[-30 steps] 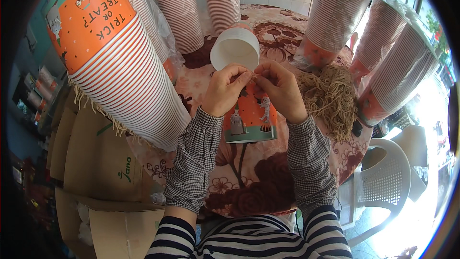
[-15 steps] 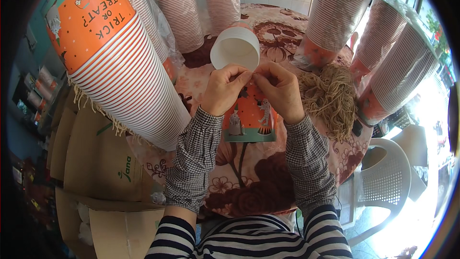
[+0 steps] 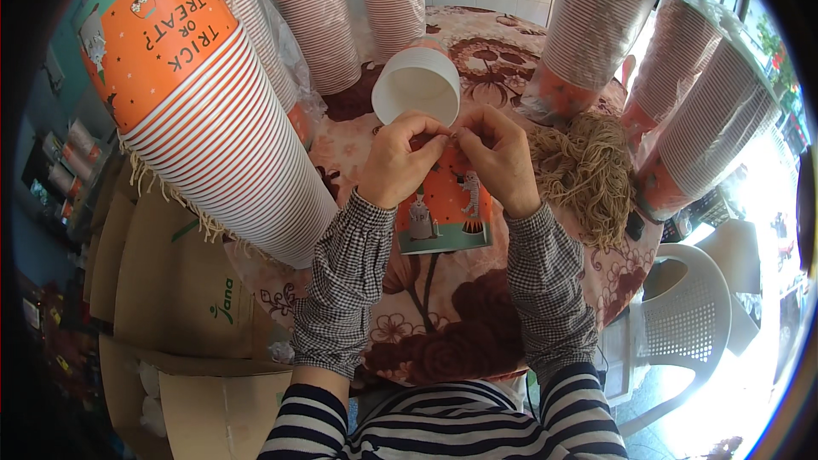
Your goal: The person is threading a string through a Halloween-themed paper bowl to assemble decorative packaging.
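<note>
My left hand [image 3: 401, 158] and my right hand [image 3: 498, 158] meet fingertip to fingertip, each in a pinch. Whatever they hold is too small to make out. Just below them is an orange paper bucket [image 3: 431, 221] with a green band and printed Halloween figures, its upper part hidden behind my hands. Beyond my fingers lies another paper bucket [image 3: 417, 92] on its side, its white inside facing me. To the right of my right hand rests a loose heap of beige string [image 3: 596, 179].
A tall leaning stack of orange paper buckets [image 3: 230, 136] rises at left. Several plastic-wrapped stacks [image 3: 592, 25] stand along the back and right of the round table with its flowered cloth [image 3: 477, 307]. Cardboard boxes [image 3: 179, 290] are at lower left, a white chair [image 3: 686, 315] at right.
Both hands have shifted very slightly and the fingertips have changed position a little, still pinched together. The buckets and string look the same.
</note>
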{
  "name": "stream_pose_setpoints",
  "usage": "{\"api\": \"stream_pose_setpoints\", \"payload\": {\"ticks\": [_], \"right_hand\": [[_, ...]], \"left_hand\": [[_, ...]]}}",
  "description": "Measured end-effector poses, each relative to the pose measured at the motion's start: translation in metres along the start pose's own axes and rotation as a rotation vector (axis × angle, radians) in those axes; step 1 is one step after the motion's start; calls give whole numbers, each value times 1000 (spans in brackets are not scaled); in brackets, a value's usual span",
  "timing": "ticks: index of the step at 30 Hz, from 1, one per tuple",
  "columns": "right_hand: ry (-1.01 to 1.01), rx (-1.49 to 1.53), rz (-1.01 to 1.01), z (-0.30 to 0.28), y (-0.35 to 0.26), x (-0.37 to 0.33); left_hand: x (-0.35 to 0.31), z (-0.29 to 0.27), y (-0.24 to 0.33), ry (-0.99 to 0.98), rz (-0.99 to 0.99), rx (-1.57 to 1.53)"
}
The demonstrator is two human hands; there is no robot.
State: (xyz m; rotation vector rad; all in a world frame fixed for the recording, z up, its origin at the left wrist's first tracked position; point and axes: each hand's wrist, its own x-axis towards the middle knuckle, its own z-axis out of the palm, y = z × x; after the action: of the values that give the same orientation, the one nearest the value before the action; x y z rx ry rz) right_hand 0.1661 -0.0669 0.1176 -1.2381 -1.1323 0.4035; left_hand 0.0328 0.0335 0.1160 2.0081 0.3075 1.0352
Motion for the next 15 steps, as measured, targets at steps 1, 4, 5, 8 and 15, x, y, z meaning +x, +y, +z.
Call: {"api": "stream_pose_setpoints", "payload": {"ticks": [1, 4, 5, 8, 15], "right_hand": [[4, -19, -16, 0, 5, 1], [12, -50, -27, -1, 9, 2], [17, -60, -23, 0, 9, 2], [18, -116, -35, -1, 8, 2], [54, -324, -105, -1, -2, -2]], "left_hand": [[0, 1, 1, 25, 10, 13], [0, 1, 4, 61, 34, 77], [0, 1, 5, 60, 34, 76], [2, 0, 5, 77, 79, 186], [3, 1, 1, 138, 82, 132]]}}
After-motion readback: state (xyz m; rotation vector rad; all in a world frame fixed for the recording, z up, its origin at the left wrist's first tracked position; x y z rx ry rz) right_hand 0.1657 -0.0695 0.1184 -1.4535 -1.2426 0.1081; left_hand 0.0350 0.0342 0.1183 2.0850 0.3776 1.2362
